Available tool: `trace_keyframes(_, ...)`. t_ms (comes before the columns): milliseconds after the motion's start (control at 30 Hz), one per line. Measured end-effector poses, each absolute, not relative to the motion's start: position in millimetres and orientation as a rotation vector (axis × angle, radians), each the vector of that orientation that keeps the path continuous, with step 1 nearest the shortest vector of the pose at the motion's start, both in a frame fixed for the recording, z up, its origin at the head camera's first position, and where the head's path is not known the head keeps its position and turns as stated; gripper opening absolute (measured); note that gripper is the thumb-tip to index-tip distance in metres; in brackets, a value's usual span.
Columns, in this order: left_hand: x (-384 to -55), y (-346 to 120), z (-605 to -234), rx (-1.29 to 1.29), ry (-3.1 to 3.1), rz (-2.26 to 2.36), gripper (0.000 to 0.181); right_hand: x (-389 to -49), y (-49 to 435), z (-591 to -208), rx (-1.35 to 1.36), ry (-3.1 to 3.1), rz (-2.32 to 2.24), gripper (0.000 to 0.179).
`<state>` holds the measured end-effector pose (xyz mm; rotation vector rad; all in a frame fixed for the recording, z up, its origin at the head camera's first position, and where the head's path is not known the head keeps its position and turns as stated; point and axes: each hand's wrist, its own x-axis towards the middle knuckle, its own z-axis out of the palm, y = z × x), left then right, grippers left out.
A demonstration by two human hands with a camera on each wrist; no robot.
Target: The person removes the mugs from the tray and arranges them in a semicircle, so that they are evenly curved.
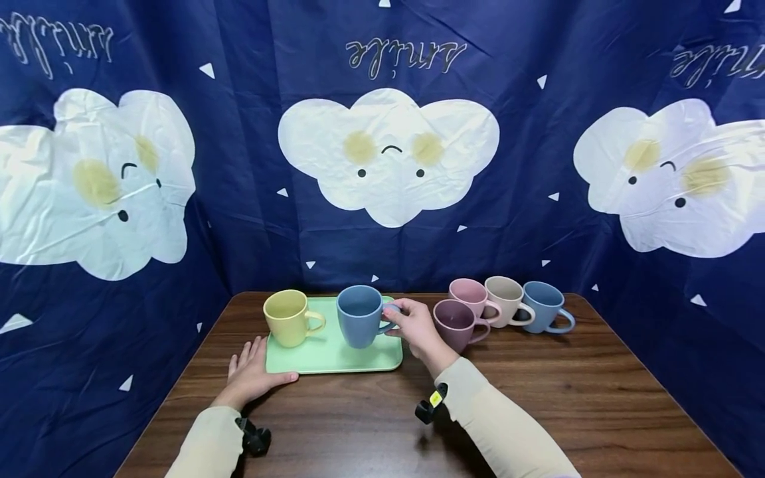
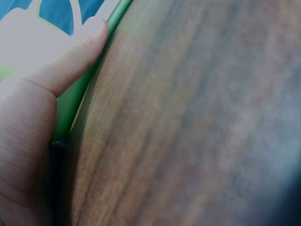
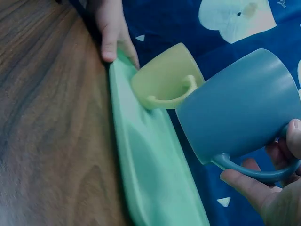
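Note:
My right hand [image 1: 418, 328] pinches the handle of a blue mug [image 1: 360, 318], which it holds upright over the light green tray [image 1: 335, 362]. In the right wrist view, a gap shows between the blue mug [image 3: 240, 108] and the tray [image 3: 150, 165]. A yellow mug [image 1: 287, 320] stands on the tray's left part, its handle pointing right. At the tray's front left corner rests my left hand [image 1: 251, 375], the thumb along the front edge and the straight fingers beside the left edge. The left wrist view shows that thumb [image 2: 77, 59] against the tray's rim.
To the right of the tray, a dark purple mug [image 1: 453, 325], a pink mug [image 1: 469, 292], a beige mug [image 1: 503, 300] and a second blue mug [image 1: 540, 309] stand close together on the wooden table [image 1: 568, 398]. A dark blue curtain [image 1: 251, 219] hangs behind and at both sides.

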<state>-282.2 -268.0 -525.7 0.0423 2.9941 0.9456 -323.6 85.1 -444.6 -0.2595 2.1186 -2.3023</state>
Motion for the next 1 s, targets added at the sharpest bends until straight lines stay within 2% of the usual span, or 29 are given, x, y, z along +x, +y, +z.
trace_keyframes(433,-286,-271,-528,0.036,2.981,0.899,0.135,-319,128,-414,-0.324,2.158,-2.33,0.017)
trace_keyframes(767,-287,-270,-525,0.048,2.99,0.899,0.135,-315,166,-398,-0.243,2.206,-2.313,0.022)
trace_keyframes(1000,-284,-270,-526,0.045,2.991,0.904,0.134,-314,192,-391,-0.251,2.25,-2.313,0.016)
